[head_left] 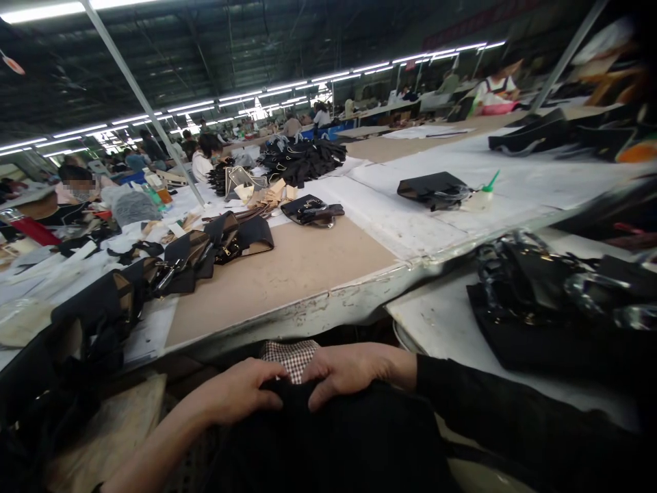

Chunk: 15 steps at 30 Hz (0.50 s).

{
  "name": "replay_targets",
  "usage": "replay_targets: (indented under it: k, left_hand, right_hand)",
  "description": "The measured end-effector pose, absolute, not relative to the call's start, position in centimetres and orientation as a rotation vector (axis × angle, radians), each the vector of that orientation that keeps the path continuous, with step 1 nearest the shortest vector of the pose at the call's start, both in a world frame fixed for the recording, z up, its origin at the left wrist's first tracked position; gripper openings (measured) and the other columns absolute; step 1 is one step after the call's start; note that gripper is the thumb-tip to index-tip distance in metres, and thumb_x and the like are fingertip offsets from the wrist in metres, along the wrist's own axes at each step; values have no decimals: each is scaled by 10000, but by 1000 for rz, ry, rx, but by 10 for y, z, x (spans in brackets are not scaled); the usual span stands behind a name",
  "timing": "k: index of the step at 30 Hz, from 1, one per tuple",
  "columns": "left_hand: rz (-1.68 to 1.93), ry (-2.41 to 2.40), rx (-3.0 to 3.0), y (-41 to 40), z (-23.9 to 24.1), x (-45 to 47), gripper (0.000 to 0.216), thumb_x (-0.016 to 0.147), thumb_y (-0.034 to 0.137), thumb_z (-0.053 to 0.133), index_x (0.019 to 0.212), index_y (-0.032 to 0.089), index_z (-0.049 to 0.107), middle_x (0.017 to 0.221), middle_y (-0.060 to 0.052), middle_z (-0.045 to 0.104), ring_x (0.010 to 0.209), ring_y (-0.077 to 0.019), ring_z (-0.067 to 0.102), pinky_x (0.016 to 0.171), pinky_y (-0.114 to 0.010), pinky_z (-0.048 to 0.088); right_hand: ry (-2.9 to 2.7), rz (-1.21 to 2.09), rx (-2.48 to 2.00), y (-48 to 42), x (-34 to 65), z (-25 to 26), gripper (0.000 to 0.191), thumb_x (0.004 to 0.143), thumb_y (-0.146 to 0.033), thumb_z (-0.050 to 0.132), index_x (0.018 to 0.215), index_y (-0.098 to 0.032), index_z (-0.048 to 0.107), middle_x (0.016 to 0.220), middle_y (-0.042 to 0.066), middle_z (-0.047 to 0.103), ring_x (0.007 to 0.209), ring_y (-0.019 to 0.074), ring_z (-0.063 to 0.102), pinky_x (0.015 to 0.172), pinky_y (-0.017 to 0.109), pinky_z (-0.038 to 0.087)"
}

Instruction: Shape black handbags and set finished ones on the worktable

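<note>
Low in the head view, both hands are close together at the upper edge of a black fabric piece (333, 445), which lies toward my body. My left hand (239, 390) grips this edge from the left, with its thumb on the near side. From the right, my right hand (349, 373) grips it too, thumb toward me and fingers bent over. A brown-and-white checked cloth (291, 357) shows just beyond and between the hands. The fingertips are partly hidden. Whether the black fabric is a garment or a loose piece, I cannot tell.
A worktable with a brown board (287, 274) stands ahead, black bags (251, 236) along its left. A black bag piece (431, 186) lies beside a green-tipped bottle (482, 195). More black bags (544, 294) cover a side table at right. People work farther back.
</note>
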State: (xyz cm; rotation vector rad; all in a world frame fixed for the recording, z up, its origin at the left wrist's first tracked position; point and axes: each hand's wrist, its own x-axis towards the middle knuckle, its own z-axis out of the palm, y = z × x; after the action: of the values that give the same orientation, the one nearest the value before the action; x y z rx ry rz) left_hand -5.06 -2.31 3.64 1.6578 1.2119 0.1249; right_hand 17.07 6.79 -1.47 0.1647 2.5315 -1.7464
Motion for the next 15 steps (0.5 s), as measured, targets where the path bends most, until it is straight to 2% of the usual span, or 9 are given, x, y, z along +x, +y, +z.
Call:
replay_targets:
  k: [2,5,9,15]
  left_hand:
    - [75,1198,1736,-14,35,-38,336,744,290,758,1076,243,742,1039,15,746,944,-237,628,840,-283,447]
    - [104,1169,1728,-8,30,-18,389,753,362,759,1117,233,717,1032,4,744,910,-233,621,791,-277,453]
    - [94,1239,1787,-8,25,-6,237,833,380,691,1031,253,724,978,10,743,882,-227,623,770,-271,433]
    - [40,1289,1861,5,16,9,233,965,429,558,919,252,703,896,11,728,846,-207,632,715,-258,391]
  right_hand:
    - [2561,-1735,176,65,168,-16,229,863,-338,726,1027,-181,757,871,-22,698,822,159,632,781,223,471]
    - [2515,-1825,267,67,184,-14,268,809,-356,781,1029,-204,762,906,-33,706,849,159,639,773,212,469]
    - [2367,-1859,652,71,239,-6,431,708,-382,854,1095,-231,741,885,-42,711,766,151,631,663,205,465]
    - [2021,-2269,1081,60,287,-19,263,752,-281,788,1002,-202,767,851,-16,724,719,129,618,623,194,450]
